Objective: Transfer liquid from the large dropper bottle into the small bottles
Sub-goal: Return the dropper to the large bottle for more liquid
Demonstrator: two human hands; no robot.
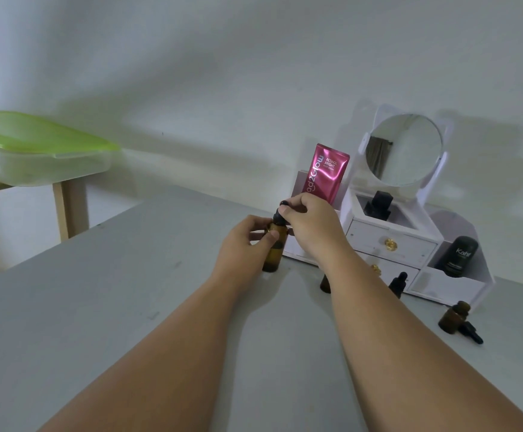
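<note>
My left hand (244,241) grips the big brown bottle (272,247) standing on the table (98,307) at frame center. My right hand (308,222) pinches its black dropper cap (280,213). Small bottles (452,318) sit lower right.

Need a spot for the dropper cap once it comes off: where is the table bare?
Bare table stretches left of the left hand and the large dropper bottle, out to the table's left edge. A narrower strip lies between the two forearms. Crowded: right of the right hand, where small bottles and a loose dropper sit before the white organizer.
</note>
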